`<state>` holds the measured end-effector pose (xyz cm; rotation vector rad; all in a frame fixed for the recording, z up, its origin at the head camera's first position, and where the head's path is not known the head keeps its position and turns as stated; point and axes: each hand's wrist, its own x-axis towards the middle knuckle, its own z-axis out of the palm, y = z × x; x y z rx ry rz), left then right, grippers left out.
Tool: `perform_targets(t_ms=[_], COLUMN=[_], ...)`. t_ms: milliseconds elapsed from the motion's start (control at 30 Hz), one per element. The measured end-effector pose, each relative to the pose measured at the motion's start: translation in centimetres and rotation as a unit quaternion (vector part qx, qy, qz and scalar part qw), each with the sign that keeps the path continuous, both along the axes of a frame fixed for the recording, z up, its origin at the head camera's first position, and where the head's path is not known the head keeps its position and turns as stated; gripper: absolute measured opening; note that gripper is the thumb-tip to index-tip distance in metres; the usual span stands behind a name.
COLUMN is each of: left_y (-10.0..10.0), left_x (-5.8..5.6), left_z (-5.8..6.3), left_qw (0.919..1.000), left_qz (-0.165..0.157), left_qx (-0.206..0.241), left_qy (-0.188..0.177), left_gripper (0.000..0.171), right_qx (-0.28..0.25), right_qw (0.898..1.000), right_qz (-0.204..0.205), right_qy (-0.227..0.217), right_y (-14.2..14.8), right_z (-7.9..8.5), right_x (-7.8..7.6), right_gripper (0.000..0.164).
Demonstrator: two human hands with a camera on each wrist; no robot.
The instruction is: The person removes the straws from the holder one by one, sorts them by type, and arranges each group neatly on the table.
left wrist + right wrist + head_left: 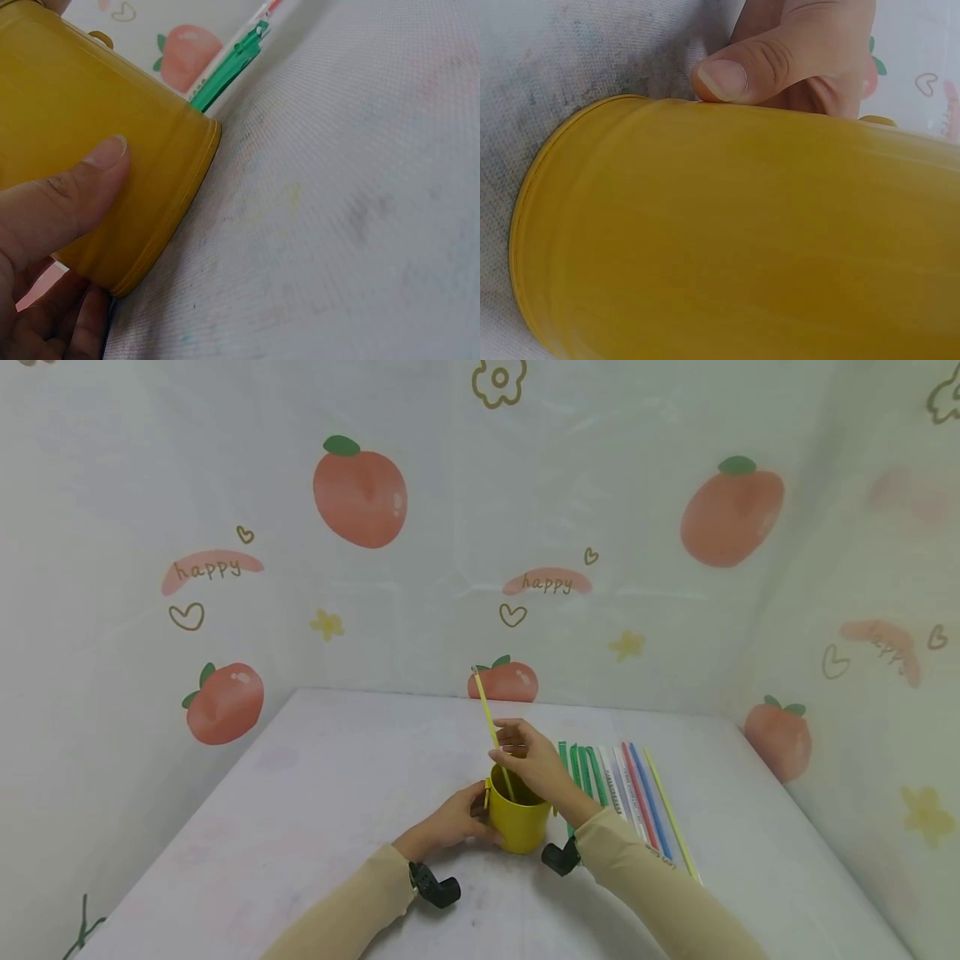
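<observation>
A small yellow bucket (519, 827) stands upright on the table, with little side lugs near its rim. My left hand (459, 817) grips its left side; in the left wrist view the thumb (71, 199) presses on the wall and the fingers reach around low down. Above the bucket's mouth, my right hand (534, 764) pinches a slim yellow drinking straw (485, 706), which tilts up to the left. The straw's lower part is inside the bucket, its end hidden by the front wall. Bucket wall (742, 232) fills most of the right wrist view, hiding the right fingers there.
Right of the bucket lies a row of thin straws: several green ones (583, 768), white ones with print (611, 781), a red one (640, 793), a blue one (651, 802) and a yellow one (671, 814). A pale cloth covers the table (360, 777); a printed curtain (450, 527) stands behind.
</observation>
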<state>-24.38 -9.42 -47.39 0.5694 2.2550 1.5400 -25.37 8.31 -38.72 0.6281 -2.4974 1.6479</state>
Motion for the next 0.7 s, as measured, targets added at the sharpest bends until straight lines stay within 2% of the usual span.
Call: perform_targets(t_ms=[267,700], left_y=[0.01,-0.02], left_x=[0.01,0.03], left_z=[0.02,0.12], left_qw=[1.0000,1.0000], left_qz=[-0.002,-0.003], left_qx=[0.000,0.003], left_qy=[0.007,0.005], left_gripper=[0.087,0.087], right_qx=[0.005,0.027], right_qw=[1.000,0.999], right_qz=[-0.014,-0.029], right_qy=[0.002,0.015], right_y=[-0.19,-0.31], right_z=[-0.20,-0.22], right_x=[-0.15,-0.08], right_gripper=[0.038,0.036])
